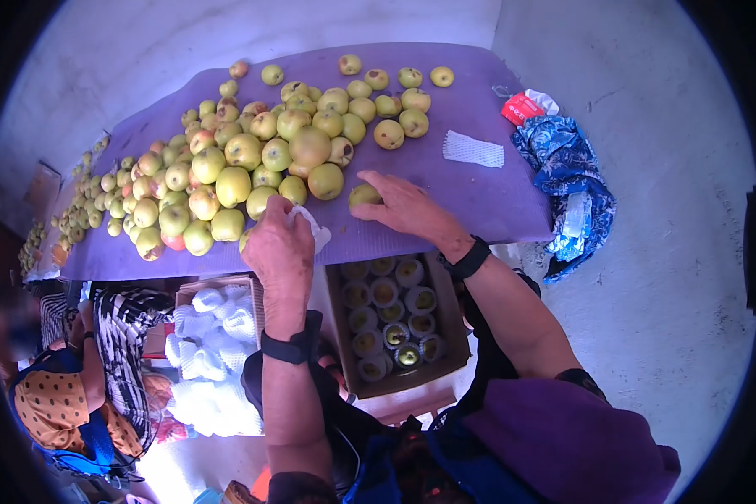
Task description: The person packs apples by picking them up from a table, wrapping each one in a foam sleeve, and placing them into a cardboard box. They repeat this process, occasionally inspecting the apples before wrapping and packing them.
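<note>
Currently left hand [281, 248] clamped on foam net [315, 228]; right hand [407, 208] closed over apple [363, 196] on purple mat [479, 193].

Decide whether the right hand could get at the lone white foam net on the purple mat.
Probably yes: only bare mat lies between the right hand and the foam net.

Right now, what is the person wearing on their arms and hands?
No gloves: the left hand and the right hand are bare. A black left wristband and a black right wristband circle the wrists. The forearms are uncovered. A purple sleeve covers the right upper arm.
</note>
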`<state>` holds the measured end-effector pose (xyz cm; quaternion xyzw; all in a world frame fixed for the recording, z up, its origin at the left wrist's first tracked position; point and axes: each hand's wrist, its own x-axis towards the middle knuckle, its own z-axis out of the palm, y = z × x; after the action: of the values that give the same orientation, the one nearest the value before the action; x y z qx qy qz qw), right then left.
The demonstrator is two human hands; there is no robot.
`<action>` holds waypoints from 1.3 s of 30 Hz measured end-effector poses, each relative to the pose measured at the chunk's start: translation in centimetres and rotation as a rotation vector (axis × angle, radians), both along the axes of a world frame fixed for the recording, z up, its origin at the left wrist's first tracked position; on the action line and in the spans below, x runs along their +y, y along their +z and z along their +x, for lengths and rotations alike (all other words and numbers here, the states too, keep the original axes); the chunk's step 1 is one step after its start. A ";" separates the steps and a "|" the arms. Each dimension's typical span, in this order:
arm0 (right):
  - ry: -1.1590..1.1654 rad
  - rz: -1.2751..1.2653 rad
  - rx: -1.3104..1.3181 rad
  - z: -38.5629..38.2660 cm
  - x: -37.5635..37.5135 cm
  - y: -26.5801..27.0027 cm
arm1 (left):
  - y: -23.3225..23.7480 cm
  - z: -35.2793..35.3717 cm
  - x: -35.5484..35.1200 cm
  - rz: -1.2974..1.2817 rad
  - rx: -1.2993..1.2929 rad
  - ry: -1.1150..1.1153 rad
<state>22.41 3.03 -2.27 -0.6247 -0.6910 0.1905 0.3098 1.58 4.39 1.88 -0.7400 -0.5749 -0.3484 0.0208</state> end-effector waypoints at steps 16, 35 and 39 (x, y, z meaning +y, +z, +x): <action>0.026 -0.145 0.832 0.1 0.0 3.7 | -0.4 0.1 0.5 -0.114 -0.194 -0.027; 0.376 -0.038 0.831 -1.3 -3.1 6.0 | -2.0 1.9 1.2 -0.228 -0.555 -0.287; 0.298 -0.104 0.884 -0.4 -3.1 5.7 | -0.6 1.8 0.7 -0.402 -0.642 -0.273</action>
<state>22.00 -0.06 3.41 -0.3923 -0.5646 0.5152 0.5117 3.43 5.11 1.25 -0.6525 -0.5054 -0.4420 -0.3514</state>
